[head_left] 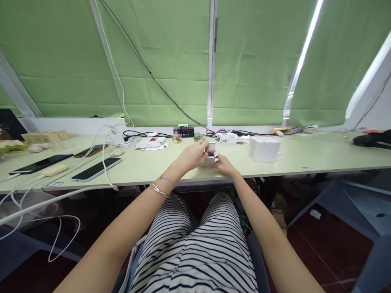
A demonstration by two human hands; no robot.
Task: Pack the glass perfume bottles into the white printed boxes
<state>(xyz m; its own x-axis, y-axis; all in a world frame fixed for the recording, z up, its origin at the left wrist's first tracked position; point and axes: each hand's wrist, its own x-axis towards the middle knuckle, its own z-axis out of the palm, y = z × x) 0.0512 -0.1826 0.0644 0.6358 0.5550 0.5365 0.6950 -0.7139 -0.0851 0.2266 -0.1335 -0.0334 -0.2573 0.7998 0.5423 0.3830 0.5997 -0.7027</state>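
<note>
A small white box [209, 160] stands near the front edge of the table with its top open and a flap raised. Something dark shows inside it, too small to name. My right hand [224, 165] grips the box from its right side, fingers closed against the wall. My left hand [194, 155] is at the opening from the left, its fingers pinched together over the box. What those fingers hold, if anything, is hidden. To the right stands a block of stacked white boxes [263, 149].
Flattened white cartons [152, 142] and a small clock display [186, 132] are at the back. Phones, one pale-edged phone [97, 169] nearest, lie left among white cables. The table [330, 156] has its front edge just above my knees. Green blinds [250, 61] hang behind.
</note>
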